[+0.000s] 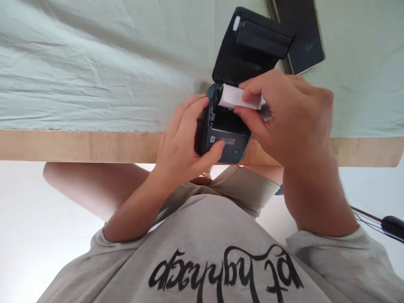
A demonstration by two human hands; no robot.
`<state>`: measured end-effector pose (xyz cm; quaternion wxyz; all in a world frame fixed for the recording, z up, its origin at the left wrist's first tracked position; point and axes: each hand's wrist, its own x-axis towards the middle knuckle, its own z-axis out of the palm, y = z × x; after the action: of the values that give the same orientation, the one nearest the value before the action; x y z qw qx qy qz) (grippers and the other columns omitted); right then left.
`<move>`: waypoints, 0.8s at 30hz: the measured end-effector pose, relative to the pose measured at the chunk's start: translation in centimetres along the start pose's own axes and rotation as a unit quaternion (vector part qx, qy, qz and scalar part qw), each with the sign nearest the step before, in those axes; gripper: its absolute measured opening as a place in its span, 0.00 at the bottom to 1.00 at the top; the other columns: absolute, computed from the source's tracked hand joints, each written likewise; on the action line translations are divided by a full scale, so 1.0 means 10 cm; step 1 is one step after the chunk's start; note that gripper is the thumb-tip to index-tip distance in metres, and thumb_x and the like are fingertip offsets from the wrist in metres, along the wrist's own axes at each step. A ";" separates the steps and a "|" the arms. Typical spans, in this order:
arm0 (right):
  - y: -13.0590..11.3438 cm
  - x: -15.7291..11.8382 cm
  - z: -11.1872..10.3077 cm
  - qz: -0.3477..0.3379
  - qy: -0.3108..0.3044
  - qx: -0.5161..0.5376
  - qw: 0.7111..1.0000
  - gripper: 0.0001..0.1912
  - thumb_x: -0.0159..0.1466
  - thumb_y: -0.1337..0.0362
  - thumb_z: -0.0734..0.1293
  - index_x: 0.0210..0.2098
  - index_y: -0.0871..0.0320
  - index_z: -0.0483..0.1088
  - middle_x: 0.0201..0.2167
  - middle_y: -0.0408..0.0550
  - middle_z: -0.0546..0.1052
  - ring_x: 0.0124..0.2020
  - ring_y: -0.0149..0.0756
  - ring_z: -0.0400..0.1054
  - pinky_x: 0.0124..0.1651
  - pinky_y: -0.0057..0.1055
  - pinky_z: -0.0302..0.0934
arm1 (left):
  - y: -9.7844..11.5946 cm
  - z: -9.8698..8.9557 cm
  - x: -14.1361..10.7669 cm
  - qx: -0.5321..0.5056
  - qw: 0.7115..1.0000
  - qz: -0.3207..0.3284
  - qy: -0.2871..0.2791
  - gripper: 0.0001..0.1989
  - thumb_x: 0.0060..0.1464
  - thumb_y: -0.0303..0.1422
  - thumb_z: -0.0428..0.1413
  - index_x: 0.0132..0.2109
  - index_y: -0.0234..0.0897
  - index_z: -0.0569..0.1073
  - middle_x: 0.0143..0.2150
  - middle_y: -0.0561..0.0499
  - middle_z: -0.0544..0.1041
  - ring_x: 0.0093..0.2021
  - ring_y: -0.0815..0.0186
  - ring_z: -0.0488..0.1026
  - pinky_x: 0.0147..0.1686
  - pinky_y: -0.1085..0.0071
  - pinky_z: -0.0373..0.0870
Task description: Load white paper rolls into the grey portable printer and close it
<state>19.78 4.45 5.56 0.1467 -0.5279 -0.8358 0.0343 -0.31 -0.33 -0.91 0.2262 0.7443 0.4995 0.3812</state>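
Note:
A small dark portable receipt printer point(227, 145) rests near the front edge of the table, its lid point(249, 46) swung fully up and back. My left hand point(186, 134) wraps the printer's left side, fingers along the edge and thumb on the front panel by a button. Between the thumb and fingers of my right hand point(293, 113) is a white paper roll point(232, 97), tilted slightly over the printer's paper bay. The roll's right end is partly hidden by my fingers, and whether it touches the bay floor I cannot tell.
A dark flat device like a phone or tablet point(298, 33) lies behind the lid at the back right. Pale green cloth point(104, 71) covers the table, with a bare wooden edge point(78, 145) in front. A dark rod-like object point(393, 227) shows at the lower right.

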 end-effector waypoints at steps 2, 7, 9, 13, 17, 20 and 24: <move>-0.01 0.01 0.01 0.007 -0.010 -0.016 1.000 0.03 0.66 0.64 0.70 0.37 0.55 0.72 0.29 0.41 0.77 0.37 0.38 0.75 0.37 0.34 0.61 | -0.01 0.01 0.00 -0.014 1.000 -0.012 -0.009 0.28 0.64 0.42 0.59 0.67 0.45 0.62 0.68 0.42 0.72 0.67 0.53 0.72 0.61 0.54 0.78; -0.02 0.01 0.03 -0.055 0.013 -0.012 0.998 0.06 0.68 0.67 0.69 0.33 0.55 0.71 0.37 0.43 0.83 0.44 0.40 0.79 0.47 0.38 0.67 | -0.05 0.04 -0.01 -0.018 0.999 0.021 0.018 0.30 0.62 0.40 0.60 0.67 0.38 0.65 0.65 0.38 0.74 0.65 0.53 0.74 0.57 0.58 0.80; -0.03 -0.04 0.02 -0.071 0.052 -0.002 0.996 0.06 0.68 0.69 0.68 0.34 0.55 0.71 0.42 0.45 0.84 0.47 0.41 0.79 0.49 0.39 0.68 | -0.07 0.04 -0.01 -0.022 0.999 0.027 0.019 0.30 0.62 0.40 0.60 0.68 0.37 0.65 0.65 0.38 0.74 0.65 0.54 0.73 0.58 0.58 0.80; -0.10 -0.25 0.01 -0.100 0.073 0.039 0.992 0.05 0.67 0.70 0.70 0.36 0.54 0.72 0.42 0.46 0.83 0.49 0.41 0.77 0.52 0.40 0.69 | -0.11 0.00 -0.02 -0.046 0.998 0.032 0.003 0.29 0.65 0.42 0.59 0.69 0.41 0.63 0.67 0.40 0.72 0.68 0.55 0.71 0.62 0.56 0.78; -0.21 -0.50 0.11 -0.091 0.099 0.095 0.986 0.07 0.63 0.71 0.73 0.38 0.53 0.74 0.38 0.45 0.81 0.46 0.40 0.76 0.49 0.39 0.68 | -0.11 -0.04 -0.03 -0.070 0.997 0.006 -0.025 0.27 0.68 0.43 0.56 0.69 0.43 0.62 0.69 0.40 0.71 0.70 0.54 0.70 0.65 0.58 0.76; -0.22 -0.64 0.17 -0.083 0.095 0.112 0.986 0.07 0.64 0.69 0.73 0.41 0.53 0.76 0.38 0.46 0.79 0.42 0.37 0.74 0.48 0.39 0.68 | -0.11 -0.02 -0.03 -0.053 0.998 0.009 -0.017 0.28 0.67 0.42 0.58 0.69 0.42 0.62 0.69 0.40 0.72 0.68 0.54 0.72 0.64 0.58 0.77; -0.02 -0.62 0.08 -0.082 0.168 0.135 0.973 0.07 0.65 0.66 0.70 0.44 0.53 0.77 0.40 0.49 0.77 0.42 0.37 0.73 0.47 0.39 0.69 | -0.12 0.02 -0.03 -0.044 0.999 0.017 -0.005 0.29 0.64 0.40 0.60 0.68 0.41 0.62 0.68 0.41 0.72 0.66 0.53 0.73 0.60 0.56 0.80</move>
<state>21.90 -1.05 3.56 0.3569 -0.4308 -0.8276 0.0454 -0.90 -0.09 -1.97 0.2544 0.7442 0.4684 0.4027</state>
